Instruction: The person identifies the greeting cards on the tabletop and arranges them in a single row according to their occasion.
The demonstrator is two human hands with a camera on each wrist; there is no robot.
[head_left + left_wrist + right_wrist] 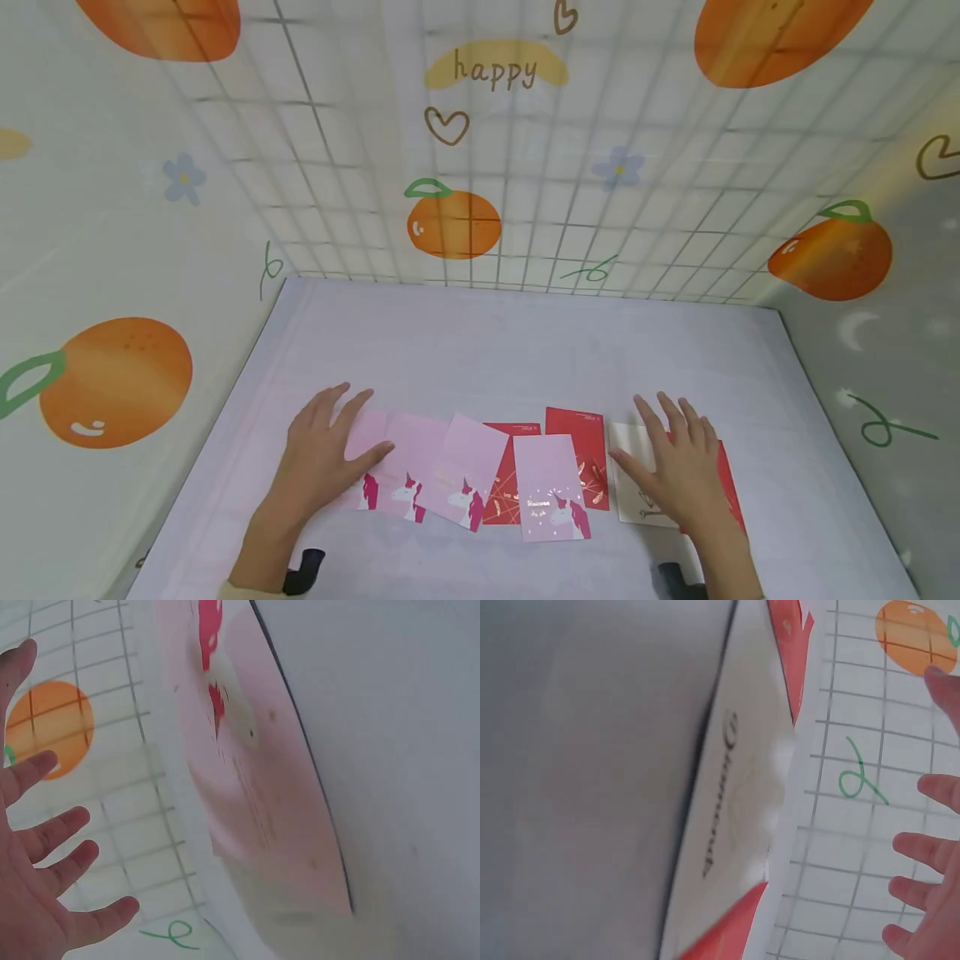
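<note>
Several pink unicorn cards or thin booklets lie overlapping in a row; the frontmost pink one (546,483) rests partly over two red ones. Of these, one red one (576,425) stands out at the back. To their right is a cream one (628,487) with dark lettering (724,795), and another red one (732,492) lies partly under it. My left hand (318,458), fingers spread, hovers over the leftmost pink one (367,429) and holds nothing. Over the cream and right red ones, my right hand (678,471) is likewise spread and without anything in its grasp.
The cards lie on a white tabletop (525,350). A gridded backdrop (525,167) with printed oranges rises behind it, with similar walls at left (97,250) and right (885,358). Black straps or mounts (303,571) show at both wrists.
</note>
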